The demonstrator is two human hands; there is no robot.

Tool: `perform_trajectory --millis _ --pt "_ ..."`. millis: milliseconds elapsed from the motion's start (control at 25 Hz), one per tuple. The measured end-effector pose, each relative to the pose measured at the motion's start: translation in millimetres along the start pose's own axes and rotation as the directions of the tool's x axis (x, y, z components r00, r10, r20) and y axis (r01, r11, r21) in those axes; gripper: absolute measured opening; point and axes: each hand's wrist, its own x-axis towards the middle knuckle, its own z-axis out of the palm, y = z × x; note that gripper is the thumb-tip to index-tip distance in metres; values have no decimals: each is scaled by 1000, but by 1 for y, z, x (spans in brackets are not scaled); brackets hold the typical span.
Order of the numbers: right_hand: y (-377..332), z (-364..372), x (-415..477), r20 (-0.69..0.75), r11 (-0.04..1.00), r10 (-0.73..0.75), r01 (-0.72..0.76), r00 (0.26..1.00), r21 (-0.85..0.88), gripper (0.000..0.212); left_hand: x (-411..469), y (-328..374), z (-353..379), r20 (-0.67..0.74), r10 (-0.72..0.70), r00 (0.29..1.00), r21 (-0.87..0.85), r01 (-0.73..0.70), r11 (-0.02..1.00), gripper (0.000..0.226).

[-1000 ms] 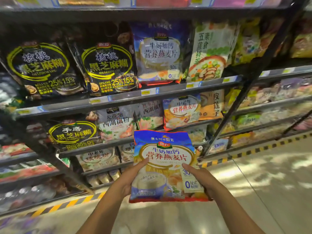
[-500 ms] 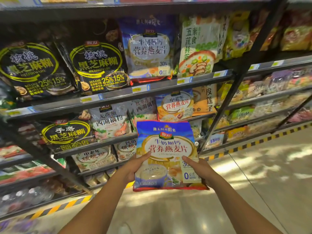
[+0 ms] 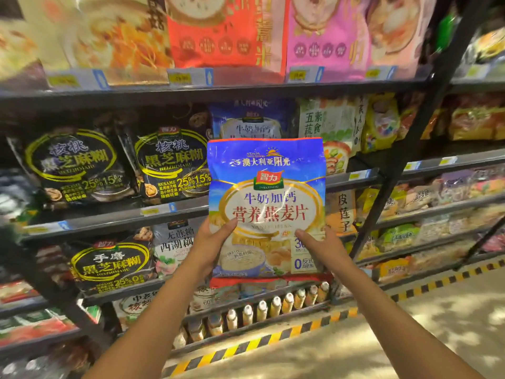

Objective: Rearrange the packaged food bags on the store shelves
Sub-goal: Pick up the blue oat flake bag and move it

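Note:
I hold a blue oatmeal bag [image 3: 266, 187] upright in front of the shelves, its red bottom edge level with the third shelf. My left hand [image 3: 210, 247] grips its lower left side and my right hand [image 3: 325, 248] grips its lower right side. Directly behind it on the second shelf [image 3: 175, 207] stands a matching blue oatmeal bag [image 3: 251, 119], mostly hidden. Left of that stand two black sesame paste bags [image 3: 172, 162].
The top shelf carries red and pink bags [image 3: 226, 31]. A green-and-white vegetable bag [image 3: 328, 127] stands right of the blue ones. A black slanted upright [image 3: 410, 149] divides the shelf units. Small bottles [image 3: 276, 306] line a low shelf above yellow-black floor tape [image 3: 273, 337].
Both hands have raised the blue bag from waist height up to the second shelf, in front of the matching bag. The view has tilted upward, bringing the top shelf into sight.

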Motion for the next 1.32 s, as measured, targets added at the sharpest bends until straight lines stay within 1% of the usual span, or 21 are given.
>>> perform_trajectory --millis 40,80,200,240,320,400,480,520,600,640,680,720,840,920,1000,1080,1200,1240,1320 --pt "-11 2 11 21 999 -34 35 999 -6 122 10 11 0 -12 38 999 6 -38 999 23" --pt "-17 4 25 26 998 -57 57 998 -1 120 21 22 0 -24 75 997 8 -75 997 23" --pt "-53 11 45 83 992 -120 116 989 44 89 58 45 -3 -63 151 987 -2 -151 989 24" --pt "-59 15 56 116 992 -126 123 985 34 85 74 50 -3 -71 178 981 -1 -179 984 26" --pt "-73 23 81 130 989 -146 146 981 11 84 103 63 -4 -69 226 972 8 -226 974 33" --pt "-85 29 110 109 983 -186 186 977 5 83 135 72 -5 -48 255 966 22 -254 967 43" --pt "-95 30 133 85 979 -204 201 975 44 80 160 82 -5 16 256 966 35 -257 966 41" --pt "-100 30 144 59 977 -211 208 976 54 79 173 87 -6 73 242 967 54 -247 968 41" --pt "-106 29 165 20 977 -199 197 980 77 78 195 96 -10 193 207 959 144 -236 961 50" --pt "-108 29 176 13 979 -189 187 982 85 80 205 100 -13 230 193 954 220 -244 945 51" --pt "-112 30 184 1 979 -189 188 982 74 82 213 105 -15 223 183 957 291 -245 925 47" --pt "-117 32 190 -11 980 -193 193 981 43 84 223 108 -18 185 177 967 367 -235 900 43" --pt "-126 39 207 -47 970 -240 239 970 -34 111 238 118 -15 91 202 975 536 -219 815 31" --pt "-128 41 220 -73 968 -240 233 968 -93 111 247 115 -11 53 217 975 613 -203 764 27" --pt "-121 39 235 -72 958 -259 247 963 -143 107 250 109 -5 19 203 979 674 -163 721 33" --pt "-117 37 245 -70 954 -255 240 964 -177 107 254 101 2 -13 185 983 676 -128 726 41" --pt "-112 32 253 -92 951 -257 235 962 -202 108 257 99 15 -66 149 987 690 -62 721 44" --pt "-110 30 255 -105 945 -266 237 958 -227 107 257 97 19 -76 150 986 695 -56 717 49" --pt "-106 27 258 -113 935 -266 229 957 -270 105 257 95 26 -86 153 985 699 -50 713 72"
